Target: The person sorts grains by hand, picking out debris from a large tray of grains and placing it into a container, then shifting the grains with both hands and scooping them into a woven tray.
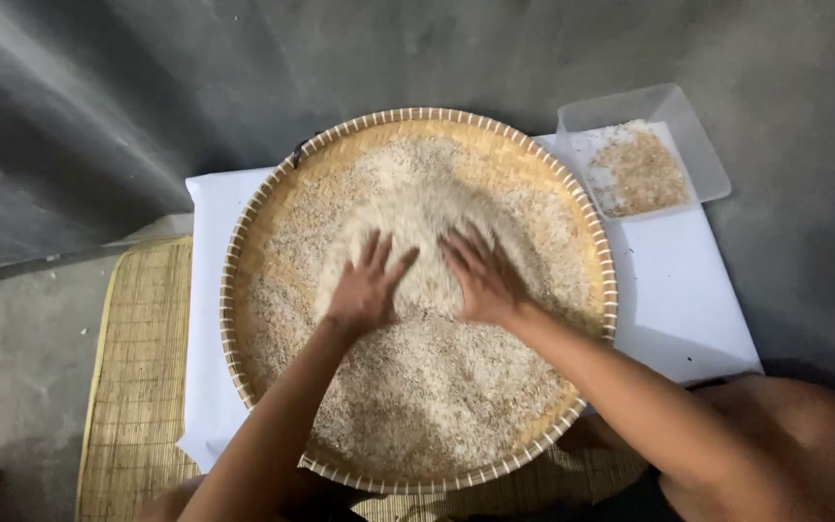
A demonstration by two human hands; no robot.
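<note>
Rice (437, 387) lies under both flat hands, left (364, 290), right (483, 280), in tray (244, 232).

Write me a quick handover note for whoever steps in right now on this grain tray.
Left hand: open, fingers spread, flat on the grain.
Right hand: open, flat on the grain beside it.
Round woven tray sits on a white cloth; grain covers most of it, heaped near the middle.
Done: a small pile lies in the clear plastic tray at upper right.
Left: the bulk remains on the woven tray.

Pale rice (417, 377) heaped in round woven tray (263, 208)
</note>
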